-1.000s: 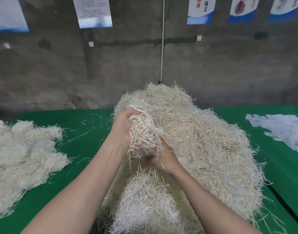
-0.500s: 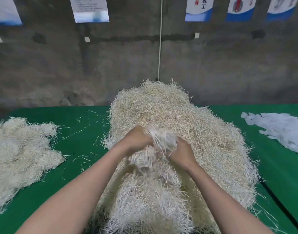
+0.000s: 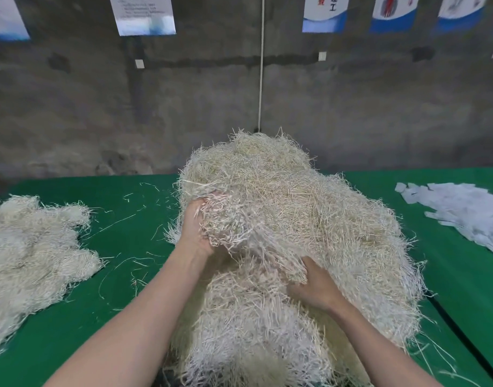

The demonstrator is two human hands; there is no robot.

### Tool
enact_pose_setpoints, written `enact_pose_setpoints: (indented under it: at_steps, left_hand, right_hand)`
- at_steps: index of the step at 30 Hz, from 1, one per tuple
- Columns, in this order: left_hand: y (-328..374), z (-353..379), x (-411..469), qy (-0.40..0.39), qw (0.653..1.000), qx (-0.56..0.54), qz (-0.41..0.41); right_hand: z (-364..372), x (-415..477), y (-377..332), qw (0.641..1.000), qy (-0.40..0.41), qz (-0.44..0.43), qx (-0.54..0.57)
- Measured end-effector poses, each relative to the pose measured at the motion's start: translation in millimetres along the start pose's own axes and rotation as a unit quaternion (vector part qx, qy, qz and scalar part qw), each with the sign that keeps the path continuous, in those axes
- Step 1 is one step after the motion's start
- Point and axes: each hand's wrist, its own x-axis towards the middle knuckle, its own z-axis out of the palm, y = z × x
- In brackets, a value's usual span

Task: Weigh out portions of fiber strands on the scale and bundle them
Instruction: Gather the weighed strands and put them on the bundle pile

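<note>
We see the big heap of fiber strands (image 3: 309,219) in the middle of the green desk (image 3: 122,247), with a smaller pile (image 3: 30,261) well apart on its left and white paper strips (image 3: 463,216) on its right. The left hand (image 3: 196,233) is at the heap's left flank, its fingers (image 3: 196,210) curled round a clump (image 3: 234,230) of strands. The right hand (image 3: 315,289) is pushed into the near side with its fingers buried, so we cannot tell whether they grip.

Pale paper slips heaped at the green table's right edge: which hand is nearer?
Right. The right hand grips the big straw-coloured fiber heap, left of the slips; the left hand grips strands farther left.
</note>
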Motion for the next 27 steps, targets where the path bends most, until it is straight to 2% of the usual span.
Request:
enact_pose_setpoints:
  at_steps: [5, 7, 9, 11, 13, 15, 17, 23, 25, 27]
  left_hand:
    - [7.8, -2.9, 6.7, 0.0, 0.999, -0.039, -0.013]
    - [13.0, -6.0, 7.6, 0.009, 0.999, -0.032, -0.022]
    - [16.0, -9.4, 6.2, 0.011, 0.999, -0.014, -0.028]
    - [15.2, -7.4, 1.5, -0.009, 0.999, -0.015, -0.042]
    - [14.2, 0.9, -4.1, -0.055, 0.997, -0.033, -0.05]
    - [16.0, 9.1, -8.7, -0.086, 0.995, -0.036, -0.044]
    - [18.0, 9.0, -6.7, -0.084, 0.996, -0.02, -0.028]
    - [30.6, -18.4, -7.1, -0.094, 0.993, -0.062, 0.034]
    - [42.6, -20.2, -5.2, -0.092, 0.992, -0.075, 0.044]
    - [47.8, -18.9, -5.0, -0.075, 0.995, -0.055, 0.036]
  right_hand:
    - [-8.3, -4.8, 6.1, 1.0, -0.01, 0.006, 0.02]
    - [-15.2, -9.1, -7.0, 0.998, 0.003, -0.052, 0.039]
    - [-20.2, -13.9, -27.9, 0.986, 0.066, -0.149, 0.026]
    - [-19.2, -13.1, -52.7, 0.96, 0.135, -0.241, -0.04]
    - [-10.9, -4.1, -74.3, 0.943, 0.135, -0.272, -0.136]
    - [5.4, 6.6, -81.9, 0.948, 0.086, -0.226, -0.207]
    - [23.7, 10.3, -75.8, 0.954, 0.026, -0.176, -0.241]
    - [34.5, -11.8, 11.4, 0.936, -0.098, -0.053, -0.335]
    - [33.9, -24.6, 26.7, 0.941, -0.118, -0.026, -0.316]
    - [25.0, -29.0, 12.3, 0.954, -0.127, -0.046, -0.267]
